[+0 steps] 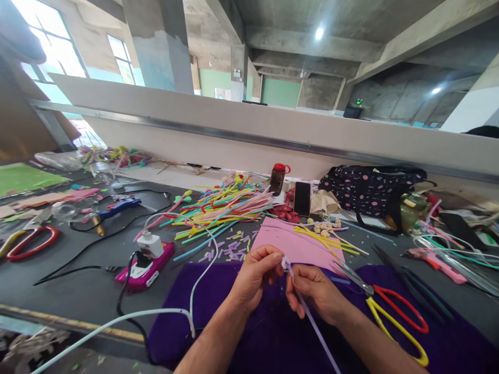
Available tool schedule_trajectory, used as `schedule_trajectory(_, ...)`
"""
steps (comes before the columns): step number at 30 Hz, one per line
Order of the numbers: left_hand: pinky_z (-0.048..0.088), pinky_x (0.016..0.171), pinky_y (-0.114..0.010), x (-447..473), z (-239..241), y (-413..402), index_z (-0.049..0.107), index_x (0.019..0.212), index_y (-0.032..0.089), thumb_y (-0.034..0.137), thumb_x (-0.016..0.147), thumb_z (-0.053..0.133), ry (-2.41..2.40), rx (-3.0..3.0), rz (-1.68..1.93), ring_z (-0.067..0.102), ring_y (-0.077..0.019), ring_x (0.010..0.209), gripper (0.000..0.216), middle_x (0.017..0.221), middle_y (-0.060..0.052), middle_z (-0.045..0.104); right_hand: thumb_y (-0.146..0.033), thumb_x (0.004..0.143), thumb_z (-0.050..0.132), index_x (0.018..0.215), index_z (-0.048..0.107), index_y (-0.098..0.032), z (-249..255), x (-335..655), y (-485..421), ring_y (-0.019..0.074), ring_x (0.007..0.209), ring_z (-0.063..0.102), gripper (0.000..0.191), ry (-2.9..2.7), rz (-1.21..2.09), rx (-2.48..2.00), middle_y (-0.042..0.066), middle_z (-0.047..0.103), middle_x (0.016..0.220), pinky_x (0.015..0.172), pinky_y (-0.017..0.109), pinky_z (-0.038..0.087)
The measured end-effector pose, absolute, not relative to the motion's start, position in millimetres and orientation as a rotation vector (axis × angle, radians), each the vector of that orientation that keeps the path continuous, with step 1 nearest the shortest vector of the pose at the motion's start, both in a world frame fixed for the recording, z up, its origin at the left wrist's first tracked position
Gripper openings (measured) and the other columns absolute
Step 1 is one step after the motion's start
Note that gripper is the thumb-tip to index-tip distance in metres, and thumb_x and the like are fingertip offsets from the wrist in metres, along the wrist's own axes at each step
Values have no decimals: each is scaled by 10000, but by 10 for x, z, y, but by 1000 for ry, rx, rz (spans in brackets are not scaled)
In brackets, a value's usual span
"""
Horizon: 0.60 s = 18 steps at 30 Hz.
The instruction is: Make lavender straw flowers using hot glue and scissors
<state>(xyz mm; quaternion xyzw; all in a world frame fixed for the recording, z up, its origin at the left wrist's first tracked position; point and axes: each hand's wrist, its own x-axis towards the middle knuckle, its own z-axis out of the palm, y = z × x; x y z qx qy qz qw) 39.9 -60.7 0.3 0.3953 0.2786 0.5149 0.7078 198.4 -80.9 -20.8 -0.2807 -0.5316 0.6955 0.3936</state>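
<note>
Between my hands is a pale purple pipe cleaner [314, 323] with a small lilac curled end [286, 263]. The thumb and fingers of my left hand [257, 272] pinch that curled end. Just below it, my right hand [312, 288] grips the long stem, which hangs down toward the bottom of the view. Both hands are over a dark purple cloth [218, 291]. Behind them lies a pink sheet [296, 244] with yellow and lilac stems on it. Scissors with red and yellow handles [393, 306] rest open to the right of my right hand.
A pile of coloured pipe cleaners [218, 208] and cut purple bits [234, 248] lie beyond the cloth. At left are a magenta power strip [156, 267] and a white cable [192, 296]. A bottle [277, 179], phone [302, 198], patterned bag [362, 192] and pink glue gun [436, 264] stand or lie farther right.
</note>
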Motion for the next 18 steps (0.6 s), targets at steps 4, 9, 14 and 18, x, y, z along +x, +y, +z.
schedule_trajectory(4,267,399,-186,401,30,-616,685,851,137,380,704,636,623,848,1183,493,-88,495,288,662,-50,621,-348,830,547,738,570,-116,-191,1972,-811,76,359,498,250,-1293,1791,-667,24,615,528,373,162,360)
schedule_trajectory(9,274,414,-195,427,45,-664,687,908,129,347,657,679,568,927,1099,509,-115,540,332,678,-69,618,-363,827,541,695,561,-120,-177,1985,-802,74,306,482,277,-1161,1866,-563,19,601,474,313,145,324)
schedule_trajectory(14,251,418,-204,474,30,-712,682,688,137,247,650,684,564,979,1123,442,-86,504,117,650,-34,567,-384,825,530,659,537,-134,-256,1988,-782,78,251,464,300,-1077,1955,-536,8,588,421,267,138,290)
schedule_trajectory(18,339,505,-234,497,21,-718,661,652,135,252,642,693,541,950,1122,467,-106,520,122,623,-28,554,-413,842,498,677,537,-135,-320,1919,-793,79,248,465,326,-1072,1955,-604,2,586,418,272,141,292)
